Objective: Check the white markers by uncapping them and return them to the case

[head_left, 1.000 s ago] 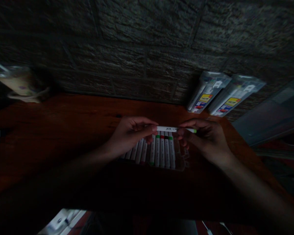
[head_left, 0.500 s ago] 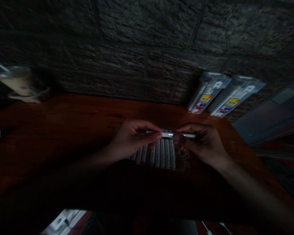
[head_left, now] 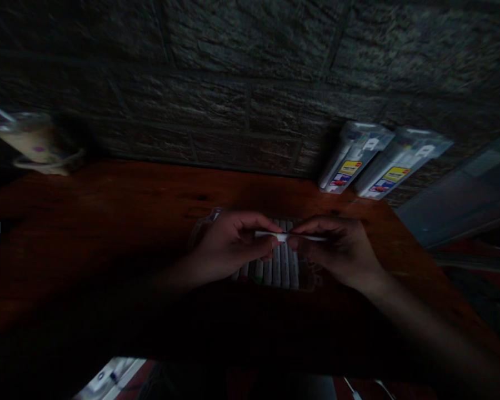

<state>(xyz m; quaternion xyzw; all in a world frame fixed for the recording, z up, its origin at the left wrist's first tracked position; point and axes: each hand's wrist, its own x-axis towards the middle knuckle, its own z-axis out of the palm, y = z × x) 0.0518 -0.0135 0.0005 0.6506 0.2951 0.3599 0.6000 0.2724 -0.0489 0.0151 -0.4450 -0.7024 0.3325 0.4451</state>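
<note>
A white marker lies level between my two hands, above a clear plastic case. My left hand pinches its left part between thumb and fingers. Thumb and fingertips of my right hand are closed on its right part, close to the left fingertips. Both hands cover much of the marker, so its ends show only in part. Below them several white markers lie side by side in the case, one with a green end. My left hand hides the left side of that row.
Two clear marker cases with yellow and blue labels stand against the stone wall at the back right. A drink cup with a straw stands at the far left of the wooden table. The light is dim.
Both hands have come lower and nearer to me with the marker. The fingertips have drawn closer together along it, and the left hand has shifted right. The green tip at its right end no longer shows.
</note>
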